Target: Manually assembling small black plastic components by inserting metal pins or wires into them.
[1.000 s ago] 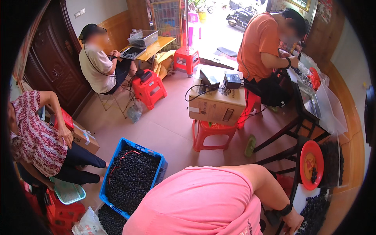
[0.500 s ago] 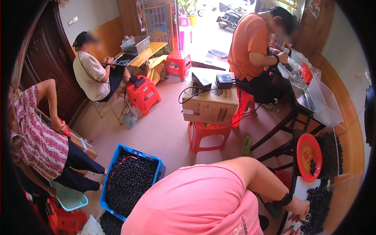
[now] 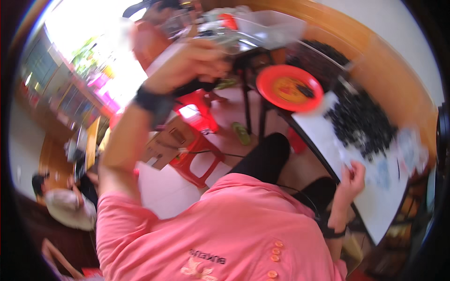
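My left hand (image 3: pixel 197 61) is raised away from the table, a black band on its wrist. Its fingers look curled but motion smears them, so I cannot tell whether anything is in them. My right hand (image 3: pixel 352 180) is over the near edge of the white work surface (image 3: pixel 323 124), thumb and fingers drawn together. What they hold, if anything, is too small to make out. Beyond this hand, a heap of small black pieces (image 3: pixel 361 119) lies on the surface. A red plate (image 3: pixel 269 91) with a few black pieces stands at the table's far end.
A clear plastic bag (image 3: pixel 412 150) lies right of the heap. Behind the plate is a clear bin of dark pieces (image 3: pixel 314 58). A cardboard box (image 3: pixel 164 147) rests on a red stool (image 3: pixel 199 161). One person (image 3: pixel 147 40) works at the far table, another (image 3: pixel 70 206) at left.
My view has swung round toward the table. My left hand has lifted up and away from the black pieces; my right hand now shows fully by the table edge.
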`<action>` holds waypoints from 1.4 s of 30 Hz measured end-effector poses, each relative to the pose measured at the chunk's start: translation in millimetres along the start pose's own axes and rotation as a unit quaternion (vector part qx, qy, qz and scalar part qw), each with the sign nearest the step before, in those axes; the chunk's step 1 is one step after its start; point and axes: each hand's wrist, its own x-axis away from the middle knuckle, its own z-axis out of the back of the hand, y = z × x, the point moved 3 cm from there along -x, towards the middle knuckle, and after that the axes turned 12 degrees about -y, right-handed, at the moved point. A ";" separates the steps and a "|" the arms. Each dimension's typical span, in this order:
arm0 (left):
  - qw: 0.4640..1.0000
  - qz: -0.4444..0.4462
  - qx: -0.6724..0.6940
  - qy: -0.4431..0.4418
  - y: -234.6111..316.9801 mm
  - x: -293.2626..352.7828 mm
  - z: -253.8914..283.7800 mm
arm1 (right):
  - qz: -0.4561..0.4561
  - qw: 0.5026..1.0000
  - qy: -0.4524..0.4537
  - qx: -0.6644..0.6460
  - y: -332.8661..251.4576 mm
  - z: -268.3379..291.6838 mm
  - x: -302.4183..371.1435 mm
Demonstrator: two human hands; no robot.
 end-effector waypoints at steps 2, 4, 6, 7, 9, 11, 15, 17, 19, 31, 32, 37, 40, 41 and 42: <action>0.997 0.034 -0.061 0.026 13.9 19.3 41.2 | -0.003 1.000 0.006 -0.008 -8.5 -3.3 -0.8; 0.998 0.022 -0.054 0.031 16.9 40.0 97.0 | -0.003 1.000 -0.005 -0.009 -12.7 -3.6 -1.8; 0.992 0.024 -0.098 0.071 36.1 41.3 104.3 | 0.007 1.000 0.006 0.003 -18.7 -1.1 -0.6; 0.991 0.031 -0.115 0.058 38.2 35.8 106.2 | 0.006 1.000 0.000 0.004 -19.0 0.7 -0.3; 0.990 0.039 -0.130 0.034 36.2 15.0 90.7 | 0.007 1.000 0.007 0.010 -19.2 4.4 1.8; 0.983 0.055 -0.177 0.001 19.0 -10.3 39.6 | 0.006 1.000 0.013 0.012 -20.8 3.9 2.3; 0.985 0.103 -0.105 -0.092 -30.4 -56.1 -84.2 | 0.017 1.000 0.021 0.012 -19.9 2.4 0.7; 0.970 0.076 -0.116 -0.198 -44.7 -79.2 -135.2 | 0.015 1.000 0.013 0.013 -23.4 0.6 -1.9; 0.963 0.109 0.032 -0.244 -62.3 -96.4 -181.7 | 0.016 1.000 0.012 0.017 -23.6 2.9 -0.2; 0.956 -0.011 0.175 -0.234 -117.7 -156.9 -256.2 | 0.043 0.996 -0.006 0.082 -25.7 0.3 -5.4; 0.958 -0.014 0.173 -0.227 -118.4 -155.7 -254.7 | 0.050 0.994 -0.006 0.096 -26.8 0.0 -5.7; 0.942 0.008 0.236 -0.240 -124.4 -158.6 -247.0 | 0.029 0.992 -0.014 0.120 -26.8 -4.0 -6.9; 0.927 0.003 0.280 -0.251 -128.8 -159.3 -244.8 | 0.013 0.990 -0.022 0.138 -28.7 -5.4 -8.0; 0.920 -0.001 0.296 -0.258 -130.3 -159.9 -244.3 | 0.005 0.989 -0.025 0.147 -29.0 -6.0 -8.6; 0.918 -0.004 0.301 -0.259 -132.2 -160.7 -244.0 | 0.006 0.988 -0.026 0.154 -29.5 -6.3 -8.7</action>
